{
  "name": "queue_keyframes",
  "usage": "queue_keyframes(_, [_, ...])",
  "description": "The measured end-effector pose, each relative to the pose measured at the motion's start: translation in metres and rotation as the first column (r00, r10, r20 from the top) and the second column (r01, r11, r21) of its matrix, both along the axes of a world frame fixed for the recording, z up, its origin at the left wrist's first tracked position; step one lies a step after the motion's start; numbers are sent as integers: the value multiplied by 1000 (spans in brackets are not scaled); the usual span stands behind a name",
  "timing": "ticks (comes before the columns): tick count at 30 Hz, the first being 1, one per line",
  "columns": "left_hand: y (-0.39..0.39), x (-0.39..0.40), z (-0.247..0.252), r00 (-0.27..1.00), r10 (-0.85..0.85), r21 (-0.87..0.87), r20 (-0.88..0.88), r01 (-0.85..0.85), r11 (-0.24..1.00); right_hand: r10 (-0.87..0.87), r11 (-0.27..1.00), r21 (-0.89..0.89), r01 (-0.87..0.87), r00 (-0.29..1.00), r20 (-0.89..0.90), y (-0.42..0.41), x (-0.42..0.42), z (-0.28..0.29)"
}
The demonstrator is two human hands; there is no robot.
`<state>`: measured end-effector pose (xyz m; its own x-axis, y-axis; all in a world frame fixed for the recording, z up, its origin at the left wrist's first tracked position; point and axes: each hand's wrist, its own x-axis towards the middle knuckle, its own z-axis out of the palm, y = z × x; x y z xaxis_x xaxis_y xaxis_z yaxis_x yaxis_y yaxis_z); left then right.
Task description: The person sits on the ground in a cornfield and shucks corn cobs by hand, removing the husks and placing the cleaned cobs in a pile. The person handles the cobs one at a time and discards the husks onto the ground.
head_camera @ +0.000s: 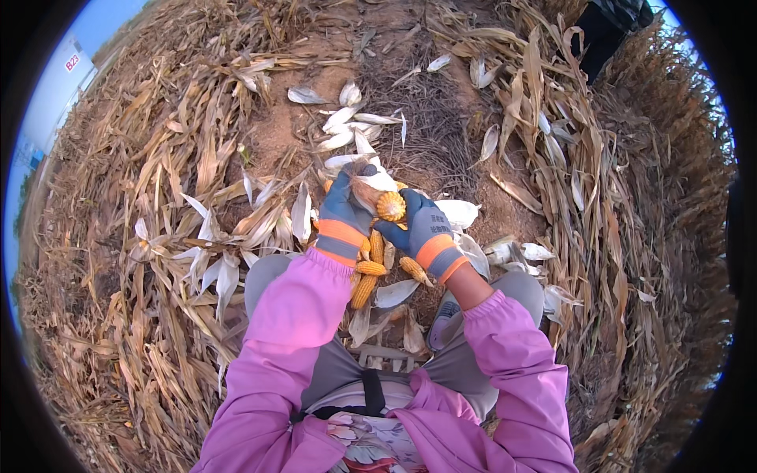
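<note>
Both my hands wear grey-blue work gloves with orange cuffs and meet in front of my knees. An ear of corn (391, 206) points its yellow end toward me between them. My left hand (345, 204) grips the pale husk and brown silk (365, 192) on the ear's left. Against the ear's right side, my right hand (417, 223) holds on with its thumb below it. Under the hands lies a small pile of husked yellow corn ears (371, 268), partly hidden by the gloves. One more ear (415, 269) rests by my right wrist.
Dry corn stalks (148, 195) cover the ground on the left, and more stalks (597, 236) lie on the right. Loose white husks (346, 124) are scattered on bare soil ahead. At the upper right stands another person (606, 29). A white structure (59, 83) rises far left.
</note>
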<state>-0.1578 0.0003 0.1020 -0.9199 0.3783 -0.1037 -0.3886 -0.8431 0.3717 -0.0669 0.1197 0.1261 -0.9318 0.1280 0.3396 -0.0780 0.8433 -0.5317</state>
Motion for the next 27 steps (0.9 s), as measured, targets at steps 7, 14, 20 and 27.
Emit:
queue_keyframes(7, [-2,-5,-1,990,-101,118,96,89,989,49,862,-504,-58,998,-30,2,-3,-1])
queue_keyframes(14, [-12,-5,-3,995,-25,25,94,23,999,19,460,-883,-89,996,-90,29,-15,2])
queue_keyframes(20, [-21,-13,-13,1000,20,-230,15,-16,973,-146,-98,-995,3,989,17,74,-21,2])
queue_keyframes(27, [6,25,15,850,-319,-741,-419,-118,661,-119,-86,-996,1,993,11,73,-19,1])
